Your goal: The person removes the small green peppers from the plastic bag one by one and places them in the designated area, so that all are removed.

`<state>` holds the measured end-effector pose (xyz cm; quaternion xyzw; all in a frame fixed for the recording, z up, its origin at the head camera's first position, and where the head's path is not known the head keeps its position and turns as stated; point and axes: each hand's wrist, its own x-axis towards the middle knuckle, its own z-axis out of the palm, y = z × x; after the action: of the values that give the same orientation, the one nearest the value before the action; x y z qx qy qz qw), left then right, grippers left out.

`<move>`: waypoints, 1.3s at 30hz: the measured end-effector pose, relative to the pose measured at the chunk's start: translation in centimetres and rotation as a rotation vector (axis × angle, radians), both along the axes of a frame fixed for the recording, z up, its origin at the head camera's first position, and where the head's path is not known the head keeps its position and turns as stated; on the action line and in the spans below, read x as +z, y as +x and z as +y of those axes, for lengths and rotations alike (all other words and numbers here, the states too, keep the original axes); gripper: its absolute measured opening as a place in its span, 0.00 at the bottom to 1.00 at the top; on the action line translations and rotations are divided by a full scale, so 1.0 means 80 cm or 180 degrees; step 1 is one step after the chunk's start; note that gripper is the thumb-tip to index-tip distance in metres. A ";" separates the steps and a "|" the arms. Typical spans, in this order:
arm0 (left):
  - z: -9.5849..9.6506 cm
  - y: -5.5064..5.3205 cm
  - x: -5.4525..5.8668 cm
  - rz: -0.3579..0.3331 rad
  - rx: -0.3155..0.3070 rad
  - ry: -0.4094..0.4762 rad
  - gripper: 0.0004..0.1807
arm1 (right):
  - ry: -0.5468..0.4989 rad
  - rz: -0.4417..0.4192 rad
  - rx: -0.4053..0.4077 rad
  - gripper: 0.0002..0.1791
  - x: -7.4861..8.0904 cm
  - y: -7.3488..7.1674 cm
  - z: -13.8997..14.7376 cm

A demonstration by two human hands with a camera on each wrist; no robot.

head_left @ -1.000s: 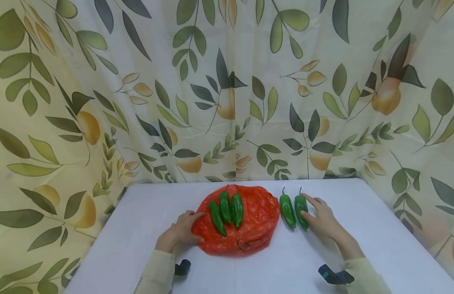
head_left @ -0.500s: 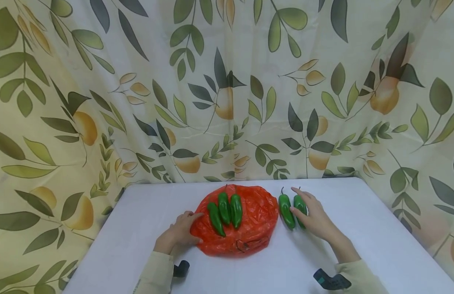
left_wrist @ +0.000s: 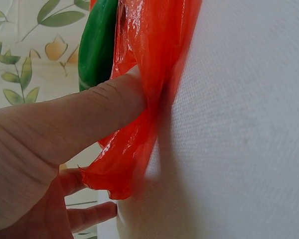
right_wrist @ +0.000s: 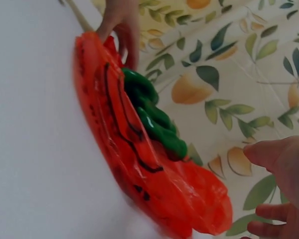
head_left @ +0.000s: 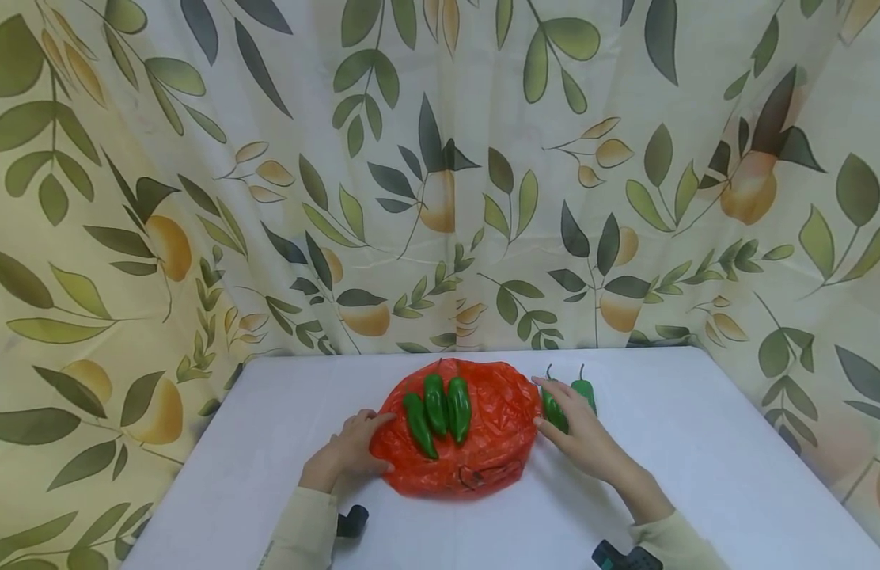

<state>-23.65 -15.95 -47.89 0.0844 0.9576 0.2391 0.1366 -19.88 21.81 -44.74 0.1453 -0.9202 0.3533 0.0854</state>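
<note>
Three green chili peppers (head_left: 436,412) lie side by side on a crumpled red plastic bag (head_left: 500,419). At the bag's left edge, my left hand (head_left: 350,445) holds the plastic between thumb and fingers. The left wrist view shows the thumb (left_wrist: 97,107) pressed into the folds, with a pepper (left_wrist: 97,45) just beyond it. My right hand (head_left: 582,431) hovers at the bag's right edge, thumb and fingers spread and holding nothing. Behind it lie two more chili peppers, one beside the bag (head_left: 554,408) and one farther right (head_left: 585,389), both partly hidden by the hand.
All of this sits on a white-covered table (head_left: 440,538). A leaf-and-fruit patterned curtain (head_left: 426,198) hangs behind and around the sides. A dark wrist device (head_left: 628,556) shows at the right sleeve, another (head_left: 353,521) at the left.
My right hand has moved left, from the outer right pepper across the inner one to the bag's edge. The left hand and all the peppers have stayed in place.
</note>
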 end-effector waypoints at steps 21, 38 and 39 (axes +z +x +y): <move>-0.002 0.001 0.009 -0.0020 -0.0021 0.0046 0.45 | -0.0052 -0.0416 0.0413 0.34 -0.020 -0.014 -0.066; -0.001 0.000 0.004 -0.0034 -0.0066 0.0032 0.46 | -0.0199 -0.0791 0.0538 0.33 -0.042 -0.042 -0.114; 0.000 0.000 0.003 -0.0044 -0.0055 0.0040 0.46 | -0.0198 -0.0793 0.0532 0.33 -0.044 -0.043 -0.117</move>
<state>-23.61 -15.98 -47.63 0.0918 0.9544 0.2445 0.1448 -23.32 12.47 -48.25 0.1737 -0.8970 0.4028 -0.0547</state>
